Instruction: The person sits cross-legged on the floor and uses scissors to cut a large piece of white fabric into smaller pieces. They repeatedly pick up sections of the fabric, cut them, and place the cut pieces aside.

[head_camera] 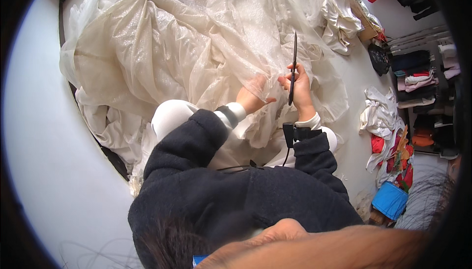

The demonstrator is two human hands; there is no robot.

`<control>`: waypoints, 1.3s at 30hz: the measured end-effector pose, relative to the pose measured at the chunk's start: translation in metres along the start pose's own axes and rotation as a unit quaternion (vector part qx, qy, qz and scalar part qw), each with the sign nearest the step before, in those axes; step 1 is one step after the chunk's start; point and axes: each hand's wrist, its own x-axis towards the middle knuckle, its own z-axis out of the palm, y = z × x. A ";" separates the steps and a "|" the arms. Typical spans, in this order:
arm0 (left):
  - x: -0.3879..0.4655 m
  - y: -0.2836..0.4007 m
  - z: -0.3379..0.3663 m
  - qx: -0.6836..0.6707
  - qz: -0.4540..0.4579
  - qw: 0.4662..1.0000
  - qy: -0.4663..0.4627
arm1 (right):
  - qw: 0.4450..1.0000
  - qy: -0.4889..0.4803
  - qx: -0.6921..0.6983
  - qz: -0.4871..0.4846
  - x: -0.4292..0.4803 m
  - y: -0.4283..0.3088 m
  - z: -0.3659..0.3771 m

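Cream, shimmering sheer fabric [173, 48] lies in a large crumpled heap over and before my white-clad legs. My left hand [253, 94] reaches under a thin layer of it. The fingers show only dimly through the cloth, and the thumb sticks out at its edge; whether they pinch the cloth I cannot tell. Just to the right, my right hand [301, 84] holds dark scissors [293, 68], blades pointing away from me. Its thumb and fingertips are close to the gathered sheer edge, possibly touching it. The scissor blades look closed and stand over the fabric.
At right lie white satiny cloth [337, 14], a white cloth bundle [379, 112], red cloth pieces [377, 143] and a blue container [390, 199]. Folded garments [416, 81] fill a shelf at the far right. A black device with a cable [288, 134] sits at my right wrist.
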 end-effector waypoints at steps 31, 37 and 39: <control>-0.019 -0.024 0.012 0.185 0.034 0.879 -0.438 | 0.978 0.173 0.110 -0.048 0.024 -0.033 -0.077; 0.003 -0.003 0.051 0.086 0.100 0.978 -0.162 | 0.977 0.114 0.176 -0.043 0.005 -0.043 -0.039; 0.011 0.003 0.068 0.067 0.121 0.979 -0.151 | 0.976 0.099 0.190 -0.042 0.004 -0.049 -0.031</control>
